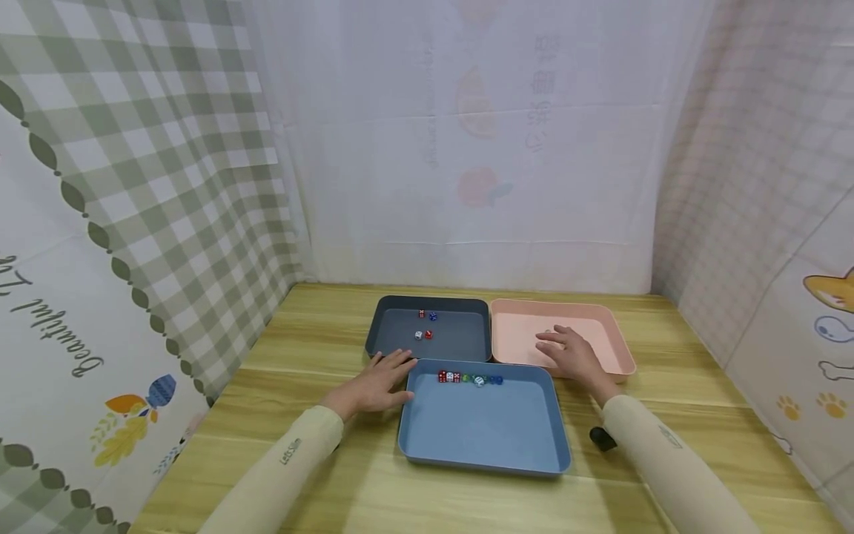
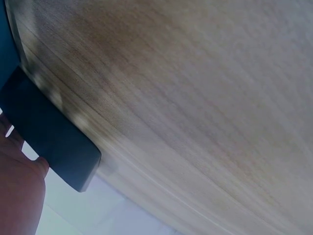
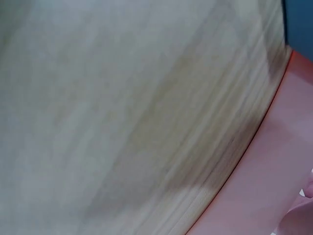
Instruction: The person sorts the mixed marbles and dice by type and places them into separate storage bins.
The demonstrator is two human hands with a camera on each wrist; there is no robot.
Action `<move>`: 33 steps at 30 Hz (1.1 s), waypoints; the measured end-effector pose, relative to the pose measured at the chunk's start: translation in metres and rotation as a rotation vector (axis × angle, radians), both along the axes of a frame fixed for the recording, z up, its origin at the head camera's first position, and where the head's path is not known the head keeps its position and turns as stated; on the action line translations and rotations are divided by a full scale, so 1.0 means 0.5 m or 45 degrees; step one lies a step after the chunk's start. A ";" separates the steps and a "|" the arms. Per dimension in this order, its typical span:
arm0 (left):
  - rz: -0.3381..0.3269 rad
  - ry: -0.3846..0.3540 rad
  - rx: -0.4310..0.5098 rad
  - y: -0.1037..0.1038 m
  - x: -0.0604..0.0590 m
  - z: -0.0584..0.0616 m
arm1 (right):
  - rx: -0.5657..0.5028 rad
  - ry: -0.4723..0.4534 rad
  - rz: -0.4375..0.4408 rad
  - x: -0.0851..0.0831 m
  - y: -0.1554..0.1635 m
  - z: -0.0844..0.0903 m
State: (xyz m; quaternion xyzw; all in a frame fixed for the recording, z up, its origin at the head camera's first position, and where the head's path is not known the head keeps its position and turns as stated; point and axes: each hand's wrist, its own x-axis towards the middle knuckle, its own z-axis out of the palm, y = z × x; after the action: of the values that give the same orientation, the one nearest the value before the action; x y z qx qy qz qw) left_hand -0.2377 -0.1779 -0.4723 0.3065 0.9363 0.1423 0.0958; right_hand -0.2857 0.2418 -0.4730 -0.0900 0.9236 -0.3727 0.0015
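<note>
- Under the left hand (image 1: 380, 382) lies the wooden table (image 1: 320, 334), at the gap between the near-left corner of the dark grey tray (image 1: 394, 341) and the far-left corner of the blue tray (image 1: 480, 430); the fingers lie flat and straight, gripping nothing.
- Just beyond that hand's fingertips, inside the dark grey tray, sit a few small dice (image 1: 424, 334), red, white and blue; two more dice lie further off near the tray's far wall.
- To the right of the left hand, along the far wall of the blue tray, a row of dice (image 1: 467, 378) stands side by side: red, white, green and blue.
- Over the near-left part of the pink tray (image 1: 600, 326) rests the right hand (image 1: 567, 352), fingers loosely spread and pointing left; whether something small lies under them I cannot tell.
- Left of the right hand the pink tray touches the dark grey one, and its near edge meets the blue tray's far corner.
- Behind the right wrist, beside the cream sleeve, a small black object (image 1: 603, 439) lies on the table.
- Seen from the left wrist, the dark tray's corner shows on the wood with the hand's edge beside it; the right wrist view is blurred, showing wood and pink tray only.
</note>
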 end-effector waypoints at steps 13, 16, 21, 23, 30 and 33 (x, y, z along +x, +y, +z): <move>-0.004 -0.010 -0.025 -0.001 0.001 0.004 | -0.056 0.025 0.055 0.033 -0.033 0.007; -0.013 0.014 -0.036 -0.002 0.001 0.002 | -0.049 0.051 0.068 0.037 -0.045 0.007; -0.014 0.054 -0.082 -0.001 0.000 0.003 | -0.076 0.093 0.110 0.043 -0.064 0.003; -0.012 0.061 -0.107 0.000 0.001 0.005 | -0.061 0.121 0.132 0.046 -0.071 0.000; -0.009 0.125 -0.166 -0.002 0.005 0.007 | -0.021 0.200 0.155 0.054 -0.084 -0.005; 0.001 0.150 -0.199 -0.003 0.008 0.007 | 0.012 0.196 0.149 0.056 -0.088 -0.009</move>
State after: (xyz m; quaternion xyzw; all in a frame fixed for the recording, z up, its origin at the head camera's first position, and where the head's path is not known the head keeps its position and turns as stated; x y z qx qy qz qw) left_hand -0.2335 -0.1796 -0.4689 0.3057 0.9486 0.0505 0.0643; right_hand -0.2579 0.1979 -0.4774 -0.1722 0.9158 -0.3597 -0.0474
